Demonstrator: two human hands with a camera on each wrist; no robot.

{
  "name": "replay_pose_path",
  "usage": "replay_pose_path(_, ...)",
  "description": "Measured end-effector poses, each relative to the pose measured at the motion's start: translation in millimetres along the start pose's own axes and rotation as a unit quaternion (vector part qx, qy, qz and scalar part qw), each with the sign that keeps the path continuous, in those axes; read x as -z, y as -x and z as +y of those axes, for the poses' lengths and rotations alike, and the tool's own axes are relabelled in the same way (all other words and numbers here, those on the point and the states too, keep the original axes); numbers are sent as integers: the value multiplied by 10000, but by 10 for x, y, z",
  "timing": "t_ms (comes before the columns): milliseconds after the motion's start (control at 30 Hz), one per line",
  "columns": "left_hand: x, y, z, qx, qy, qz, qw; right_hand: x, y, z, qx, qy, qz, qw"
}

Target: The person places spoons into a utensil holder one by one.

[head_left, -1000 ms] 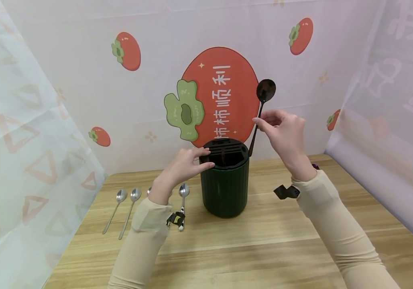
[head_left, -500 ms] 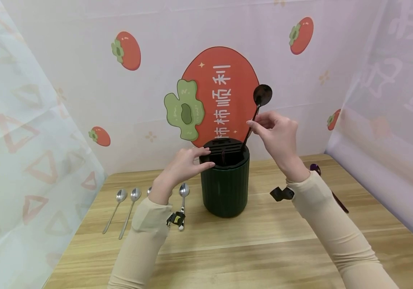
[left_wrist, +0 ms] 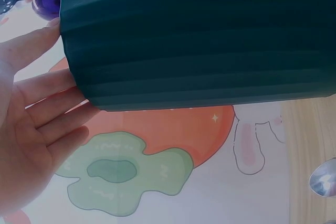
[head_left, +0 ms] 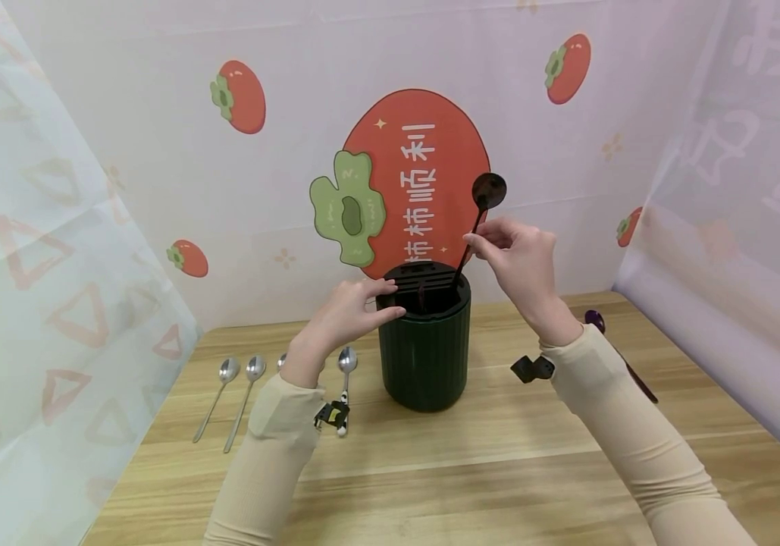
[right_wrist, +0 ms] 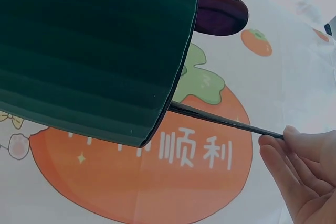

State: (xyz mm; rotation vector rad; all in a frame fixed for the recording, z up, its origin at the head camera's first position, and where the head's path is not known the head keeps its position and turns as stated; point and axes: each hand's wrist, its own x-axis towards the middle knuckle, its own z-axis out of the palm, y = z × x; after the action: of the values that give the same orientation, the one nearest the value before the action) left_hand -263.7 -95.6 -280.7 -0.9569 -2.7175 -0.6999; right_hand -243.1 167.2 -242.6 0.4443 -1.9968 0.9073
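We see the right hand (head_left: 522, 262) with its fingers narrow, pinching the thin handle of a black spoon (head_left: 489, 191); the bowl points up, and the lower end is in the mouth of the dark green utensil holder (head_left: 424, 364), at its rear right. Such a grip, we think, leaves this lower end free for the opening. The left hand (head_left: 345, 315) has its fingers rather wide and touches the holder's rim on the left, probably to keep it steady. In the right wrist view, a purple spoon (right_wrist: 223, 13) shows its bowl above the rim. On the wood-grain worktop (head_left: 471, 493), silver spoons (head_left: 255, 368) make a row at the left, maybe spaced for easy picking; a dark spoon (head_left: 638, 382) lies at the right, partly behind the right sleeve (head_left: 635, 425). Behind, we have a pale cloth (head_left: 280, 182) with printed persimmons (head_left: 245, 98).
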Motion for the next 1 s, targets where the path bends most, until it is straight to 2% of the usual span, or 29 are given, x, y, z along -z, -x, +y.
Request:
replay_pose_path(567,-4,1,-1,-15,-26,33,10000,-74,21,69,-126,138,-380,9991)
replay_pose_path(1000,-1,10,10,-20,-13,21,10000,-137,6,99,-326,425,-938,9942)
